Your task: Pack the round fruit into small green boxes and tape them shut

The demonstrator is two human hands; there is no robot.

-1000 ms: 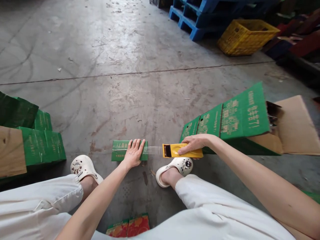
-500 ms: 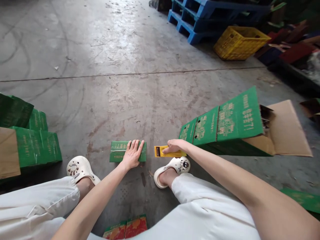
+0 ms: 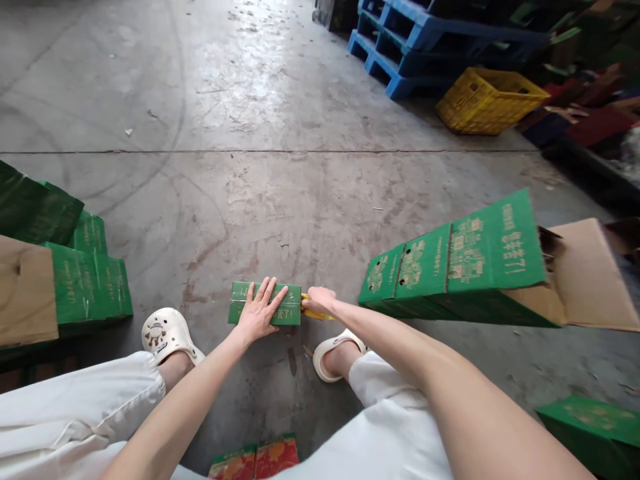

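A small green carton [image 3: 240, 310] with pale printed characters lies on the concrete floor between my feet, a shiny strip running along its top seam. My left hand [image 3: 260, 312] rests on that top, fingers spread and flat. Against the carton's right end is a yellow hand tool [image 3: 315, 315], gripped in my right hand [image 3: 320, 300]. Most of the tool is hidden behind the fingers, so its exact kind is unclear.
To the right, a long green box [image 3: 450, 267] lies with its brown flap open. Green cartons [image 3: 90, 287] stand at left; a red-and-green box [image 3: 275, 460] sits below. Farther off are a yellow crate [image 3: 490, 100] and blue pallets [image 3: 410, 47].
My right hand has moved left, bringing the yellow tool from above my right shoe to the carton's end. My left hand stays on the carton. The view has shifted slightly.
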